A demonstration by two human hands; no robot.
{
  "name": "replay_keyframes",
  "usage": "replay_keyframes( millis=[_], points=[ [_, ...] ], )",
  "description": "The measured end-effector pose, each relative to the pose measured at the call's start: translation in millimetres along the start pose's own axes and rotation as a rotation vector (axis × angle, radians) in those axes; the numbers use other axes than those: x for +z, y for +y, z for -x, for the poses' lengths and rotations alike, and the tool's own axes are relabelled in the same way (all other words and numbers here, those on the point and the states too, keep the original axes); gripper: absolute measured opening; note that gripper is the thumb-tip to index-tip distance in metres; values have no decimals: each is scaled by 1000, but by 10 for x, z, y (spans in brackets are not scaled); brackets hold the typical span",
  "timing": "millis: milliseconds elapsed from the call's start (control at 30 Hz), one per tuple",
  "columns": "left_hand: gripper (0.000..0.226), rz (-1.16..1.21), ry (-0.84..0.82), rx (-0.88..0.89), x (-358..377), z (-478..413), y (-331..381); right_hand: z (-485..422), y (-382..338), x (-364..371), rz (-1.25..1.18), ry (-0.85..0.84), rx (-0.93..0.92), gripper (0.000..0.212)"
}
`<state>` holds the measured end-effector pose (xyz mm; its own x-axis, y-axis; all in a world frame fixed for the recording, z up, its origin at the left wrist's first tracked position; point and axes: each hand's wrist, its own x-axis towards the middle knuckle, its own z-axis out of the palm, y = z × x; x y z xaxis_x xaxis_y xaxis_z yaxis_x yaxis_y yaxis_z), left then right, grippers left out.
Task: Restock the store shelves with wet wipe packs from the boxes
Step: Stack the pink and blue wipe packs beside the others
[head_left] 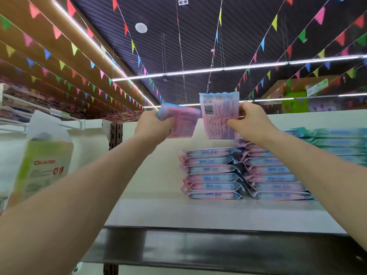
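Observation:
Both arms are raised over the top shelf (178,213). My left hand (153,125) grips a pink and blue wet wipe pack (183,122), blurred and tilted. My right hand (251,121) pinches a second pink pack (217,116) by its right edge, held upright with its barcode side facing me. Below them two stacks of several pink and blue packs lie flat on the shelf, the left stack (212,173) lower than the right stack (275,173). The held packs hang above these stacks, apart from them.
A stack of teal wipe packs (337,143) lies to the right of the pink ones. A large white jug with a green label (42,161) stands at the left. The shelf's dark front edge (198,249) runs below. Strings of coloured flags hang overhead.

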<state>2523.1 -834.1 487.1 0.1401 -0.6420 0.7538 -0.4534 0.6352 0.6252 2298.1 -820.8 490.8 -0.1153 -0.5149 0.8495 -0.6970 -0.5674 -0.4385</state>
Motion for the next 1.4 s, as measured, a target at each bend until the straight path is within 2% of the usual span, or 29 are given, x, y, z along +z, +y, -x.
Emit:
replay_keyframes(
  millis=[100,233,400,500,633,833,933,1033,1133,1233,1300,1400],
  points=[
    [3,328,56,-243,-3,-43,43,-26,48,35,-218,-67,71,25],
    [13,597,-76,-427,57,-112,94,-43,72,86,-653,-229,203,22],
    [14,649,-268,-501,262,-181,83,-47,24,182,-846,-374,230,24],
    [30,623,-457,-473,360,-216,85,-64,-3,273,-822,-411,228,26],
    [26,516,-479,-377,389,-277,37,-99,29,349,-823,-377,255,29],
    [12,480,-418,-323,387,-341,1,-224,36,384,-768,-253,311,27],
    [3,529,-318,-314,433,-363,10,-262,20,423,-690,-225,379,23],
    [10,527,-183,-294,513,-403,-24,-274,64,479,-726,-241,483,21],
    [4,492,-60,-256,605,-468,-72,-274,98,418,-740,-287,569,22],
    [6,447,13,-212,692,-473,-82,-238,127,294,-739,-308,616,32],
    [8,439,36,-199,721,-437,-77,-183,97,216,-724,-344,623,28],
    [6,446,66,-213,685,-412,-62,-128,-2,109,-953,-321,577,31]
  ],
)
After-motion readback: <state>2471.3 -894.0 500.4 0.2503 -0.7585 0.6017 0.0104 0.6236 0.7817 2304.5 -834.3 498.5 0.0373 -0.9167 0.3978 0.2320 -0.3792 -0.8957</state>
